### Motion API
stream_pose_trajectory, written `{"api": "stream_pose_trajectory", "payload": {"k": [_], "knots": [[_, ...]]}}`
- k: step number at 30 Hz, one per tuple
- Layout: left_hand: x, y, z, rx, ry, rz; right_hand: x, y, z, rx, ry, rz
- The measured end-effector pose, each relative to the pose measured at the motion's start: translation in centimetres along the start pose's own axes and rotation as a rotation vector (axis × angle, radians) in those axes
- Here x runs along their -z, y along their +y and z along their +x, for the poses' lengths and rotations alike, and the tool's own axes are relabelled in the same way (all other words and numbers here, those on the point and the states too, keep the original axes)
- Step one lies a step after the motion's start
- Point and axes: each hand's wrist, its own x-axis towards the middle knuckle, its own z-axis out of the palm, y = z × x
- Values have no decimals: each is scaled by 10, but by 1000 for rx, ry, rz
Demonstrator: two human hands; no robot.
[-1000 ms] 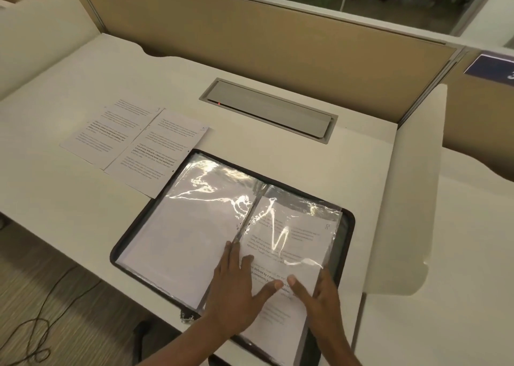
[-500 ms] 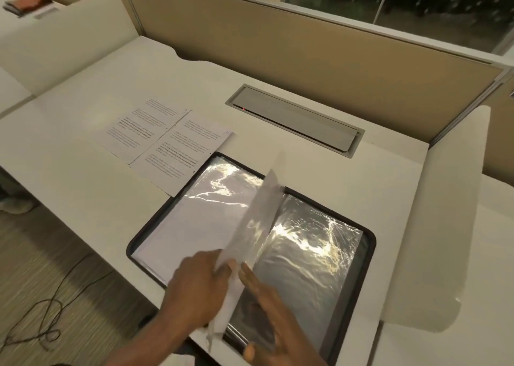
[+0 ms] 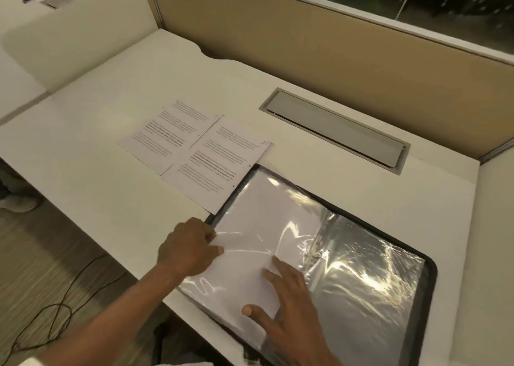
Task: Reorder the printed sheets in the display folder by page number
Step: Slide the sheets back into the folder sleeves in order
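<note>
Pale desk (image 3: 111,157), tan partition (image 3: 333,54) behind it, dark window above. Grey hatch (image 3: 333,130) was set flush in the desk, beyond the folder. White divider (image 3: 78,31) stood at the left end. Cord (image 3: 55,310) lay looped on the floor below the desk edge, and a shoe (image 3: 16,201) showed at far left.

Folder (image 3: 429,271) lay open at the near right of the desk, black rim all round. Two printed pages lay loose beside it: far sheet (image 3: 167,136) and near sheet (image 3: 219,162), side by side and touching. The near sheet's edge met the folder's far-left corner; could not tell which lay on top.

Left hand (image 3: 186,247) sat at the folder's left edge, fingers curled, thumb on top, pinching the sleeve (image 3: 250,226) there. Right hand (image 3: 289,296) lay flat on the same sleeve, fingers spread, holding nothing. The sleeve showed a blank white face. The right half was dark, glaring plastic with no print visible. Both forearms crossed the near desk edge and covered the folder's near-left corner.

Half a second before, this sleeve had stood on edge between the hands, mid-turn; now it lay down on the left stack. A second before, a printed page faced up on the right; that print was now out of sight.
</note>
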Motion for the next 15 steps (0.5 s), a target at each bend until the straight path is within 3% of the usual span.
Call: {"api": "stream_pose_trajectory", "payload": {"k": [3,6,11,15], "knots": [[-7,-16,24,-40,-45,-10,-22,0,10,24,217,-38],[-12,-25,40,-66,-53,20,-36,-7,25,10,316,-127],[3,-50,71,-188,-16,172,-56,-35,57,-112,279,-234],[47,-72,119,-131,10,67,-65,-68,97,-265,261,-106]]}}
